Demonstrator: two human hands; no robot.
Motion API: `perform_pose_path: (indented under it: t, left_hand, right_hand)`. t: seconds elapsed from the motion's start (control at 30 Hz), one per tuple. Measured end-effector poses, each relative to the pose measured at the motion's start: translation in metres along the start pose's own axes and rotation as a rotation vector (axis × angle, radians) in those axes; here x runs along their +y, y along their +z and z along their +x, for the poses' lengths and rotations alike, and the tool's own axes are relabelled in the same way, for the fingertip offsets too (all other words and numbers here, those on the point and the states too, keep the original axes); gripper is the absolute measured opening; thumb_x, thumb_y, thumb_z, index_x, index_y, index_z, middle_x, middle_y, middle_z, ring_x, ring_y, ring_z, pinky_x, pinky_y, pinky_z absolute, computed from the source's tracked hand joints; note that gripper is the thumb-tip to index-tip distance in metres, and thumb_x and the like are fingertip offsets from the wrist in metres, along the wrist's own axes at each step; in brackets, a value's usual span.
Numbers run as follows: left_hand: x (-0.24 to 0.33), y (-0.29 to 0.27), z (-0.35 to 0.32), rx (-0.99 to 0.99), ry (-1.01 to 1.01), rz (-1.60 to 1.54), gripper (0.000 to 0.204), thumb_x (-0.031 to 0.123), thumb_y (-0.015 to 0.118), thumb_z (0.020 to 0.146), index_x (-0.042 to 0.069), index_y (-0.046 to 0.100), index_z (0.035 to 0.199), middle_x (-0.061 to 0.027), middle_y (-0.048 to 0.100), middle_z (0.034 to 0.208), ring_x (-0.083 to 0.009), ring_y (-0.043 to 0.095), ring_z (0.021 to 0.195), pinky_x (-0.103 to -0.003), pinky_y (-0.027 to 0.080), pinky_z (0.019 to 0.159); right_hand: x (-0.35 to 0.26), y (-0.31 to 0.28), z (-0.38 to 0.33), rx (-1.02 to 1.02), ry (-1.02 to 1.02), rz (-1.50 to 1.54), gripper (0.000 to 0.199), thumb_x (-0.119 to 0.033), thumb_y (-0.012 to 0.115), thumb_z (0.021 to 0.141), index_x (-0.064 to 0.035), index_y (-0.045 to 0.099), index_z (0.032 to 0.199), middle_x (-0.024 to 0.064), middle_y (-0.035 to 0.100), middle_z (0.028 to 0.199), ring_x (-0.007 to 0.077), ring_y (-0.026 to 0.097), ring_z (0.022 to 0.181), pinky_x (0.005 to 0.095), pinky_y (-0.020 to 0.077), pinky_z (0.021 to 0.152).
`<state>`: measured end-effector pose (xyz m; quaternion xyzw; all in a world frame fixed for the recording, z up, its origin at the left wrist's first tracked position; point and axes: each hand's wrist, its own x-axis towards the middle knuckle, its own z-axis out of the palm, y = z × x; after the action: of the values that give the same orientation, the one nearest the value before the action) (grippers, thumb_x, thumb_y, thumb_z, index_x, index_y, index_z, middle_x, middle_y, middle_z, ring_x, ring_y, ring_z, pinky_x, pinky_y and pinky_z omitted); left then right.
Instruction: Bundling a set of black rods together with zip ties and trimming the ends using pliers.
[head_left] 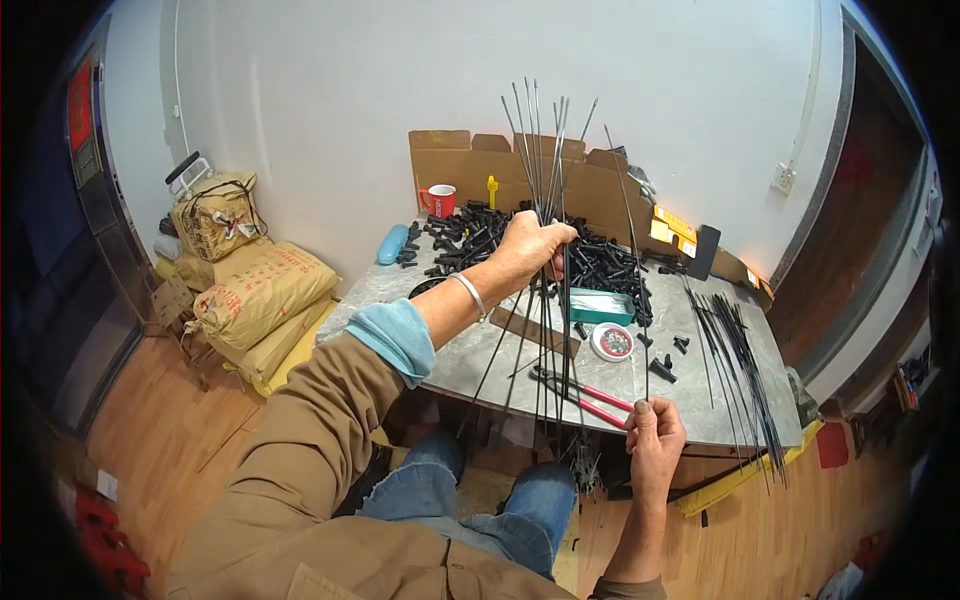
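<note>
While the left hand is raised, up and to the left of the teal tray: its fingers are closed around one bundle of thin rods, about eight tips visible above the fist; the exact number I cannot tell.
Right hand: one, in front of the tray and a little to the right; thumb and fingers are pinched together on the lower end of one single rod, which rises steeply past the tray's right side.
Teal tray: one, on the grey surface; it contains thin pale pieces, too many to count.
Round dish: one, white-rimmed, just in front of the tray; small silvery bits are inside.
Red mug: one, behind the tray and to the left; its contents I cannot tell.
Pliers: one pair with two red handles, in front of the tray.
Black parts: one large heap, behind the tray and to its left, uncountable; a few loose pieces lie to the right in front.
Second rod bunch: one, right of the tray, its ends reaching over the front edge.
Blue case: one, to the far left of the tray.
Sacks: at least three, stacked well apart from the tray, to its left.
</note>
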<state>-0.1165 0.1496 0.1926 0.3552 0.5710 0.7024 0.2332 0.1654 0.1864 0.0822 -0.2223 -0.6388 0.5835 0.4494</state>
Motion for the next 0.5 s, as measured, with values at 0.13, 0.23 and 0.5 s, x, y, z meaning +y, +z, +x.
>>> perform_pose_path:
  t: [0.13, 0.23, 0.5]
  left_hand:
    - [-0.005, 0.009, 0.000, -0.053, 0.010, -0.020, 0.028, 0.019, 0.064, 0.083, 0.000, 0.056, 0.065, -0.0060, 0.054, 0.053, -0.0153, 0.052, 0.041, -0.028, 0.046, 0.038]
    - [-0.006, 0.013, -0.006, -0.174, 0.038, -0.025, 0.031, 0.024, 0.064, 0.086, 0.003, 0.056, 0.065, -0.0042, 0.053, 0.053, -0.0130, 0.051, 0.044, -0.027, 0.043, 0.040]
    - [0.000, 0.035, -0.030, -0.295, 0.004, -0.011, 0.029, 0.032, 0.064, 0.089, 0.008, 0.057, 0.074, 0.0000, 0.052, 0.057, -0.0096, 0.049, 0.048, -0.025, 0.040, 0.045]
  right_hand:
    - [-0.009, 0.003, 0.000, 0.002, 0.050, 0.048, 0.015, -0.016, 0.056, 0.094, -0.0035, 0.053, 0.087, 0.0017, 0.055, 0.069, 0.0037, 0.043, 0.050, 0.0168, 0.0326, 0.043]
    - [-0.010, 0.018, 0.019, -0.063, 0.049, 0.068, 0.015, -0.017, 0.057, 0.093, -0.0021, 0.055, 0.089, 0.0042, 0.062, 0.079, 0.0050, 0.050, 0.062, 0.0180, 0.0409, 0.054]
    - [-0.012, 0.048, 0.045, -0.238, 0.070, 0.241, 0.018, -0.021, 0.065, 0.089, -0.0052, 0.057, 0.088, 0.0005, 0.059, 0.076, 0.0042, 0.051, 0.061, 0.0181, 0.0446, 0.056]
